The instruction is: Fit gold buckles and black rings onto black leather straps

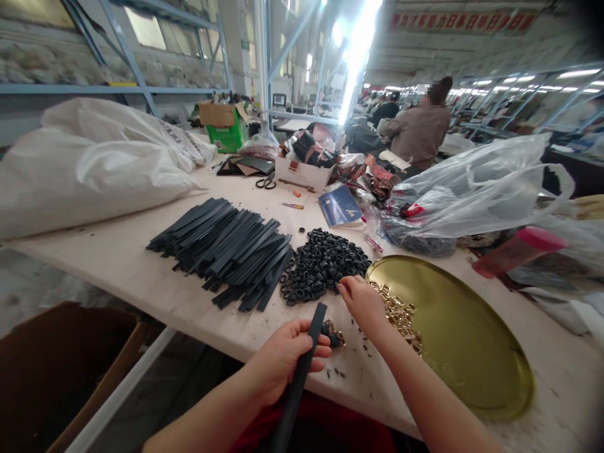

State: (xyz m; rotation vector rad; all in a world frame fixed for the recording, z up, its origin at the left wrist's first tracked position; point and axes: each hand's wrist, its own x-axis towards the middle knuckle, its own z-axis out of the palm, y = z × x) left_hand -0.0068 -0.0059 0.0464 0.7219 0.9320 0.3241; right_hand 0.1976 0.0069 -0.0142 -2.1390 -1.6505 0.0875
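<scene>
Strap, dark and flat, is clasped between thumb and curled fingers of the left hand, one end pointing away over the desk, the other running down out of view; just beyond those fingertips sits a bunch of dark pieces with gold-coloured metal, touching or not I cannot tell; the right hand reaches to the near edge of the black loops, fingertips drawn close together, though whether they grip a loop I cannot tell; left of that heap lie stacked dark strips; to its right, gold-coloured buckles lie along the left side of a round golden tray.
</scene>
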